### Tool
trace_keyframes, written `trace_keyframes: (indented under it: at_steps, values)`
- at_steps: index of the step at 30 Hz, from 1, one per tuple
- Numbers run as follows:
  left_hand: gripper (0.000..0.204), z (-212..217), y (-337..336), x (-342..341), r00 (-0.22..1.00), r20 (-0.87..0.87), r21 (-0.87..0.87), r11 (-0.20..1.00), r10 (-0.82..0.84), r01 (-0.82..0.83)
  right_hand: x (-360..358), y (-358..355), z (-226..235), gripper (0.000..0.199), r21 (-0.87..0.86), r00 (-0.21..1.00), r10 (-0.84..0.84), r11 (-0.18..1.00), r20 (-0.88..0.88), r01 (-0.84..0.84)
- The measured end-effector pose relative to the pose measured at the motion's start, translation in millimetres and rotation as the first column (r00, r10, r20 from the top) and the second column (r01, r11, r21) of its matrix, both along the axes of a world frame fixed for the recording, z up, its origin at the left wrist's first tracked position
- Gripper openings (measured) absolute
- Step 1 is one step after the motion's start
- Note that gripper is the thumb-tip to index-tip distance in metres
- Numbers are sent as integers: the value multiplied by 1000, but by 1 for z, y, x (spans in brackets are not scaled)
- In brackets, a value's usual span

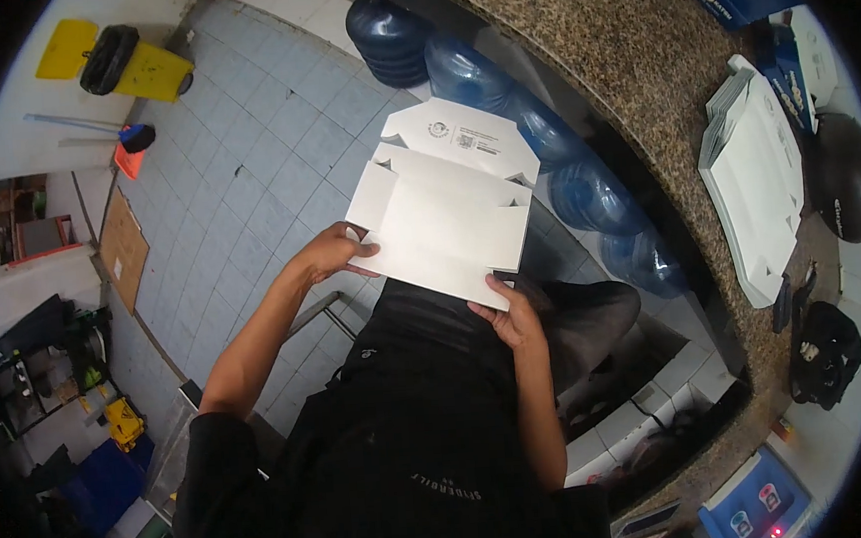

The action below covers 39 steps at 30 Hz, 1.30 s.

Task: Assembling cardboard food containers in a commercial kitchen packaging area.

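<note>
While flat white cartons [756,185] lie stacked on the speckled worktop [614,51], left hand [336,253] and right hand [507,314] each grip the unfolded white box [442,214].

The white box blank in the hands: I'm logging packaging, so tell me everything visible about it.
The white box blank looks like thin cardboard, partly folded, with side flaps and a rounded top flap carrying small dark print. It is held in the air above the tiled floor, tilted. The left hand holds its left edge; the right hand holds its lower edge.
</note>
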<state>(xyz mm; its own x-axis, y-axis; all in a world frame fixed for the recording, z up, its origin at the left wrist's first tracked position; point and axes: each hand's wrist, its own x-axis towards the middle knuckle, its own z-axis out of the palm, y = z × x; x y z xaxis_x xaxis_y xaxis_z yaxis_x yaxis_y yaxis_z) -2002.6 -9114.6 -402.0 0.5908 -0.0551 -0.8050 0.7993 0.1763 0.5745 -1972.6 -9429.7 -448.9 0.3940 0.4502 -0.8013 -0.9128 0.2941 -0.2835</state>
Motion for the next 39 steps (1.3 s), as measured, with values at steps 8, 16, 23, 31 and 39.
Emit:
trace_keyframes:
  at_steps: [8, 16, 23, 31, 39]
  values:
    - [49, -3, 10, 54, 987, 0, 277, 948, -163, 156, -5, 27, 14, 36, 119, 995, -54, 992, 89, 43]
    - [57, -46, -25, 75, 683, -282, 590, 440, -673, 677, -18, 65, 23, 29, 72, 936, -179, 984, 305, 165]
    - [90, -66, -70, 68, 949, -79, 501, 812, -304, 301, -13, 72, 32, 33, -100, 940, -82, 988, 332, 121]
    - [43, 0, -67, 21, 961, 33, 339, 908, -273, 246, 49, -23, -9, 35, -206, 955, 194, 967, 223, -148]
    - [56, -10, -122, -23, 964, 265, 351, 933, -10, -86, 63, 18, -41, 50, -850, 399, 916, 243, 43, -468]
